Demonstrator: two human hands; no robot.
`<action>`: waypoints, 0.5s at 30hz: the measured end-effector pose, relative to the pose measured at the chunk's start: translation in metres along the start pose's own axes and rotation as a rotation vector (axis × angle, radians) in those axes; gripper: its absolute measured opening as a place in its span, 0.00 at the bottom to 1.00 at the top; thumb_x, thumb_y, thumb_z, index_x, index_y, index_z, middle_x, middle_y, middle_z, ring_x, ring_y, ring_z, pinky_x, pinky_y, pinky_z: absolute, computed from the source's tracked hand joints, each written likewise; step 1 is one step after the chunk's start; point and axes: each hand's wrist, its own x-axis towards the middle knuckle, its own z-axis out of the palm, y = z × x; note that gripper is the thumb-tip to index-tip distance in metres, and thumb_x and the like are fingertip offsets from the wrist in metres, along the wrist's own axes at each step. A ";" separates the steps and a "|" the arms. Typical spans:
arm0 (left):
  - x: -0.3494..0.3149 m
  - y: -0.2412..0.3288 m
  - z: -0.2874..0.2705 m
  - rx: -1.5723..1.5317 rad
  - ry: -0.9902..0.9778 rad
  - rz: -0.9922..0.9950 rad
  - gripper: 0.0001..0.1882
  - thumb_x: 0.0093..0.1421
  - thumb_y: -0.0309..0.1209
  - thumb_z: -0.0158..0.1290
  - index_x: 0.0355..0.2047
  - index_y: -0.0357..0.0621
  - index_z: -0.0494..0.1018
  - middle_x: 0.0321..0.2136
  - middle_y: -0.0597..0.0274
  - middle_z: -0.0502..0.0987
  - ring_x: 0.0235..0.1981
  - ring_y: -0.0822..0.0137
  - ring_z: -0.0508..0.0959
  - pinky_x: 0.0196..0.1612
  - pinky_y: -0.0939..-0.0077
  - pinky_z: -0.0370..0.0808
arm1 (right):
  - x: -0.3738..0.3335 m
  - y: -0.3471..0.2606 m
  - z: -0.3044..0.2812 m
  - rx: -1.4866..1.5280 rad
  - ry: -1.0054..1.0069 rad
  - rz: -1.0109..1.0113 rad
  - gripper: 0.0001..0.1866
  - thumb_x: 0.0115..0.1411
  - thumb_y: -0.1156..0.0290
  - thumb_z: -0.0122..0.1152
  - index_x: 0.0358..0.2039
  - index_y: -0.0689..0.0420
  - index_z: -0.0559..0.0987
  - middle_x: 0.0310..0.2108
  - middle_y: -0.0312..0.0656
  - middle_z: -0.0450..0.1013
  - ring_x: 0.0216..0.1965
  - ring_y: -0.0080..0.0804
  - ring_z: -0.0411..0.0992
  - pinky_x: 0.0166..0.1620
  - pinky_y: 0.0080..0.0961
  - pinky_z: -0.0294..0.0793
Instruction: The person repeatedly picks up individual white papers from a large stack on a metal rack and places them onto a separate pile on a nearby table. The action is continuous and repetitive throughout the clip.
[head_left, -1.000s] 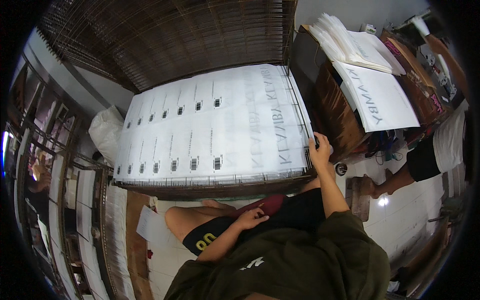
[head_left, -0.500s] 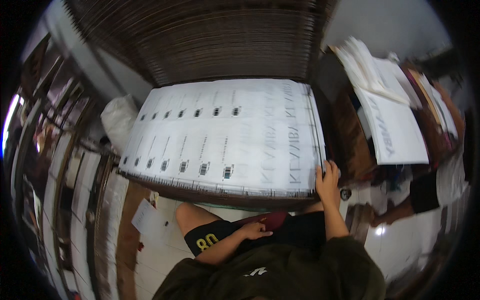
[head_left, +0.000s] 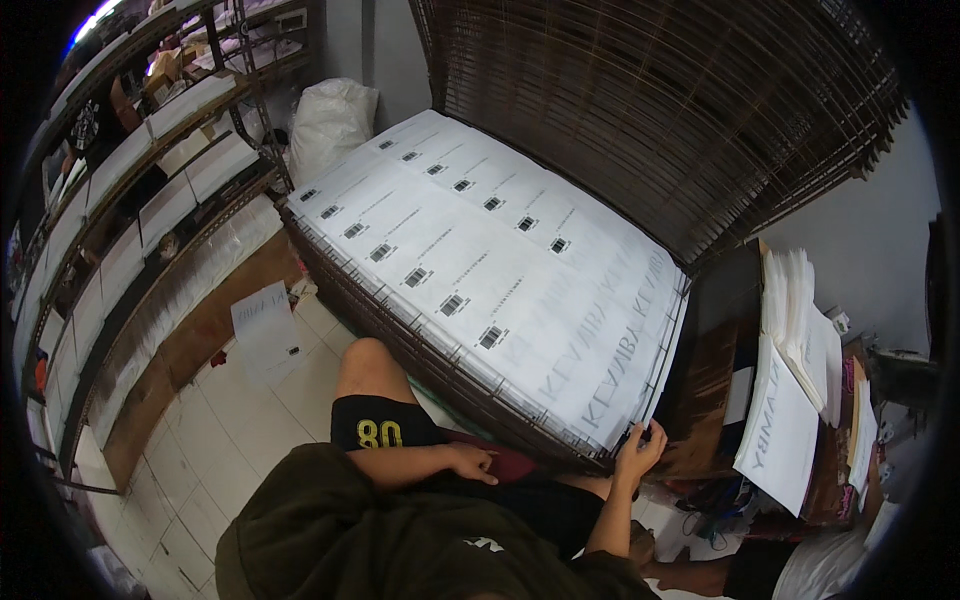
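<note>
A wide white printed sheet [head_left: 480,260] with two rows of small dark codes and large grey letters lies on a dark wire drying rack [head_left: 400,330]. At the rack's near right corner, my right hand [head_left: 638,458] has its fingers curled around the wire edge. My left hand [head_left: 470,463] rests on my lap over a dark red patch of cloth, its fingers loosely stretched out and holding nothing. More wire racks [head_left: 640,110] stand tilted up behind the sheet.
Left are shelves [head_left: 180,150] of white stacks and a plastic-wrapped bundle [head_left: 330,130]. A loose sheet [head_left: 265,330] lies on the tiled floor. Right, a brown cabinet [head_left: 705,400] stands beside stacked white sheets [head_left: 785,430]. Another person's leg [head_left: 690,575] shows at the lower right.
The view has swung, so the rack and sheet now lie slanted. My right hand stays at the rack's near right corner, its fingers more curled. My left hand remains on my lap.
</note>
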 end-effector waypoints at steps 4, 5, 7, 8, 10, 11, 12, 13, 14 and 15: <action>0.006 -0.006 0.003 -0.014 -0.020 -0.009 0.33 0.54 0.64 0.46 0.29 0.41 0.73 0.52 0.53 0.70 0.53 0.59 0.70 0.45 0.63 0.69 | 0.001 0.006 0.006 -0.020 0.067 -0.108 0.14 0.55 0.71 0.58 0.41 0.65 0.74 0.42 0.48 0.69 0.42 0.41 0.69 0.45 0.32 0.68; 0.006 -0.006 0.003 -0.008 -0.018 -0.013 0.33 0.54 0.64 0.46 0.29 0.41 0.73 0.51 0.52 0.70 0.52 0.59 0.70 0.44 0.62 0.69 | 0.001 0.007 0.007 -0.001 0.072 -0.086 0.14 0.55 0.72 0.59 0.41 0.65 0.74 0.42 0.48 0.69 0.42 0.41 0.69 0.45 0.32 0.68; 0.003 -0.004 0.001 -0.009 0.011 0.000 0.33 0.54 0.64 0.46 0.28 0.42 0.73 0.50 0.52 0.71 0.53 0.59 0.70 0.45 0.62 0.69 | 0.002 0.010 0.008 0.002 0.083 -0.082 0.14 0.55 0.72 0.59 0.40 0.65 0.74 0.42 0.48 0.69 0.42 0.41 0.69 0.44 0.32 0.69; 0.000 -0.003 0.002 -0.013 0.025 0.004 0.33 0.54 0.64 0.46 0.28 0.42 0.73 0.50 0.51 0.71 0.53 0.59 0.70 0.45 0.62 0.69 | 0.000 0.008 0.007 -0.014 0.084 -0.098 0.14 0.55 0.72 0.59 0.40 0.65 0.74 0.42 0.48 0.69 0.41 0.40 0.69 0.44 0.32 0.69; 0.008 -0.010 0.004 -0.019 -0.007 0.008 0.33 0.54 0.64 0.46 0.28 0.42 0.72 0.51 0.51 0.70 0.55 0.59 0.68 0.46 0.62 0.68 | 0.000 0.007 0.006 -0.036 0.084 -0.127 0.14 0.55 0.72 0.59 0.40 0.65 0.74 0.42 0.48 0.69 0.41 0.40 0.69 0.43 0.31 0.69; 0.007 -0.010 0.002 -0.019 -0.024 0.009 0.33 0.54 0.65 0.46 0.28 0.42 0.72 0.52 0.50 0.70 0.56 0.59 0.67 0.47 0.63 0.68 | 0.001 0.007 0.006 -0.041 0.086 -0.137 0.14 0.55 0.71 0.59 0.40 0.65 0.75 0.42 0.47 0.69 0.41 0.39 0.69 0.42 0.31 0.69; 0.004 -0.007 0.001 -0.020 -0.016 0.005 0.34 0.54 0.65 0.46 0.28 0.42 0.73 0.53 0.50 0.69 0.57 0.58 0.66 0.48 0.63 0.68 | 0.001 0.007 0.006 -0.045 0.088 -0.147 0.14 0.55 0.71 0.59 0.40 0.65 0.75 0.41 0.47 0.69 0.40 0.39 0.69 0.41 0.31 0.69; 0.000 -0.004 0.001 -0.021 -0.007 0.002 0.34 0.54 0.65 0.45 0.29 0.42 0.73 0.54 0.50 0.67 0.58 0.58 0.65 0.48 0.63 0.67 | 0.000 0.009 0.007 -0.040 0.089 -0.125 0.14 0.55 0.71 0.59 0.40 0.64 0.75 0.41 0.46 0.69 0.40 0.39 0.69 0.40 0.31 0.69; -0.004 0.000 -0.002 -0.023 0.004 0.000 0.34 0.54 0.65 0.45 0.29 0.42 0.73 0.56 0.50 0.66 0.59 0.58 0.64 0.49 0.63 0.67 | -0.001 0.010 0.007 -0.035 0.090 -0.106 0.14 0.54 0.71 0.59 0.39 0.64 0.75 0.41 0.46 0.69 0.40 0.38 0.69 0.39 0.30 0.68; -0.003 -0.001 -0.002 -0.019 -0.010 0.010 0.34 0.54 0.65 0.45 0.30 0.42 0.73 0.57 0.51 0.65 0.59 0.58 0.64 0.49 0.63 0.67 | -0.002 0.011 0.008 -0.030 0.090 -0.088 0.14 0.54 0.71 0.59 0.39 0.64 0.75 0.41 0.45 0.70 0.40 0.38 0.69 0.38 0.30 0.68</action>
